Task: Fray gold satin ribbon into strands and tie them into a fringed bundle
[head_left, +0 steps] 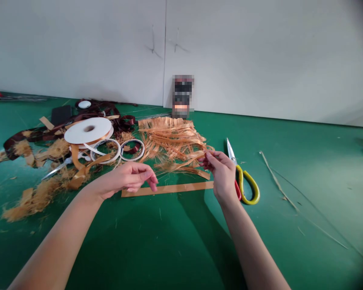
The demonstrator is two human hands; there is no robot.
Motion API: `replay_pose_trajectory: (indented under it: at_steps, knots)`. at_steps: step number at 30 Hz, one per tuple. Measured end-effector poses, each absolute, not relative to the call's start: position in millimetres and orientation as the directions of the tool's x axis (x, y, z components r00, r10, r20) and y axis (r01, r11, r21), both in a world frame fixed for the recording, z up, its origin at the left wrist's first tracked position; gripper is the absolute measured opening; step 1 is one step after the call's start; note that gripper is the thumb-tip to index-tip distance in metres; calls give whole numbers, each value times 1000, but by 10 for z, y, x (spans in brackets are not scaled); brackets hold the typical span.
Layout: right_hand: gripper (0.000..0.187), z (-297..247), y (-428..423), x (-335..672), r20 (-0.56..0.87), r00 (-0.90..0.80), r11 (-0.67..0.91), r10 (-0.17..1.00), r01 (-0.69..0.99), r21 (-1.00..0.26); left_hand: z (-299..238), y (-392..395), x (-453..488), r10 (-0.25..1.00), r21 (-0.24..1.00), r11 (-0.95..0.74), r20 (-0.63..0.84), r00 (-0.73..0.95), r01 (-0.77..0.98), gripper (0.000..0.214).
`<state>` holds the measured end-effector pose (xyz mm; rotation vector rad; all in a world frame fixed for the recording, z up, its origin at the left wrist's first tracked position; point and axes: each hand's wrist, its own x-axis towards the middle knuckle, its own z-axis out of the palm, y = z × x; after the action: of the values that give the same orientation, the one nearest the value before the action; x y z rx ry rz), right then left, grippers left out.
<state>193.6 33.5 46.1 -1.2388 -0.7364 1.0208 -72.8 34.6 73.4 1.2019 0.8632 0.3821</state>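
Observation:
My right hand point(221, 172) pinches the end of a thin orange fringed ribbon strip point(191, 158) that leads back to a pile of orange fringed strips point(172, 139) on the green table. My left hand point(132, 178) hovers with curled fingers just above the left end of a flat tan strip point(175, 188) lying across the table; nothing shows in it. Yellow-handled scissors point(241, 177) lie right beside my right hand, blades pointing away from me.
A large white tape roll point(87, 130), two thin empty tape rings point(132, 150), dark brown ribbon point(27, 137) and orange fibre scraps point(33, 199) clutter the left. A long thin stalk point(278, 183) lies at the right. A white wall point(230, 52) bounds the green table point(175, 241).

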Motion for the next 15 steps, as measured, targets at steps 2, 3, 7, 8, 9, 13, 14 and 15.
replay_pose_trajectory:
  at_steps: [2,3,7,8,9,13,14,15]
  knots:
    - [11,460,336,1940,-75,402,16,913,-218,-976,744,353,-750,692,934,358,-273,668,11,21]
    - [11,458,338,1944,-75,411,18,909,-218,-976,747,359,-760,731,927,358,-202,651,-115,16]
    - [10,448,341,1962,-74,448,25,891,-211,-977,727,411,-771,928,838,201,3,373,-508,5]
    - [11,450,339,1962,-73,450,25,890,-209,-978,713,429,-767,956,834,139,29,293,-534,6]
    - [11,455,336,1960,-73,449,24,890,-208,-978,696,446,-763,973,838,77,55,224,-540,7]
    - [11,483,325,1938,-72,432,20,899,-206,-978,645,495,-751,989,849,-94,142,53,-521,9]
    - [11,487,324,1932,-73,427,18,901,-205,-979,642,497,-748,988,856,-101,146,49,-508,10]
    - [11,488,323,1927,-75,424,15,903,-205,-979,642,495,-743,987,871,-107,151,53,-479,14]
